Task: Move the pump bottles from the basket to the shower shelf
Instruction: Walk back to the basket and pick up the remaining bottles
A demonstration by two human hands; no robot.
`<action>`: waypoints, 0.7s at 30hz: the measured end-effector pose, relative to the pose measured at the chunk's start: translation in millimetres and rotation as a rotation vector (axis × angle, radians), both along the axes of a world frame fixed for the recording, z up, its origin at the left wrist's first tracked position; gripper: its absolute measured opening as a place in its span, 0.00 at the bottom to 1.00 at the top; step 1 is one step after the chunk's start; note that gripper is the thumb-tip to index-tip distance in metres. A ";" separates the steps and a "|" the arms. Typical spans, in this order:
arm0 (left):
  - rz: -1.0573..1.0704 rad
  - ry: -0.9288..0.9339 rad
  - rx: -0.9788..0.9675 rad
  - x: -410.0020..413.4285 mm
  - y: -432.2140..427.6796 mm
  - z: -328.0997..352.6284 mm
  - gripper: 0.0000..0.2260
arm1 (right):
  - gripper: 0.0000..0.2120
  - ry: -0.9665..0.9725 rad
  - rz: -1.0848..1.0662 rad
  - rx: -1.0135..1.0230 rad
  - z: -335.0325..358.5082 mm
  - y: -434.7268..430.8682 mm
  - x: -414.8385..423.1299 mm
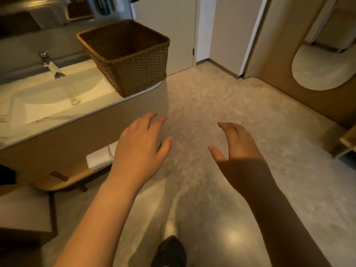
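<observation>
A brown woven basket point(133, 70) stands on the right end of the vanity counter point(57, 114), at the upper left of the head view. From here its inside shows only dark weave; no pump bottle is in sight. My left hand point(141, 145) hovers over the floor below the basket, fingers spread and relaxed, holding nothing. My right hand point(236, 143) floats beside it to the right, also spread and holding nothing. No shower shelf is in view.
A white sink point(55, 97) with a chrome tap point(51, 65) lies left of the basket. Folded white towels point(100, 158) sit on a low shelf under the counter. A white door point(179, 31) stands ahead, a curved wooden wall with a mirror point(319, 68) at the right. Pale stone floor point(202, 105) stretches between.
</observation>
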State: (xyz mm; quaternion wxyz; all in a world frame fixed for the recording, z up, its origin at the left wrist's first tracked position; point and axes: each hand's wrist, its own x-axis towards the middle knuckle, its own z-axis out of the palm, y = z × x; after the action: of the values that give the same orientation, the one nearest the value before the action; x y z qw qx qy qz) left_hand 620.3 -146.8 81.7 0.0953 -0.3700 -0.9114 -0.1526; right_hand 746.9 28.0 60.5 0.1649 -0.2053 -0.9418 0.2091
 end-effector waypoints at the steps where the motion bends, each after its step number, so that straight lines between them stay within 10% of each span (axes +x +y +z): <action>1: 0.005 -0.004 0.010 -10.7 5.2 -1.4 0.22 | 0.27 0.007 0.018 0.035 -0.6 4.0 -10.9; 21: 0.145 0.070 0.153 -310.2 101.0 4.2 0.20 | 0.28 0.021 0.154 0.145 26.7 95.3 -321.0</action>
State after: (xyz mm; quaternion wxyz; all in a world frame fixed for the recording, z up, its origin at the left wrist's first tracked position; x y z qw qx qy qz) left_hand 310.1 -45.8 85.8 0.1657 -0.2997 -0.9176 -0.2016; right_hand 425.8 123.3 87.2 0.1726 -0.1176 -0.9657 0.1546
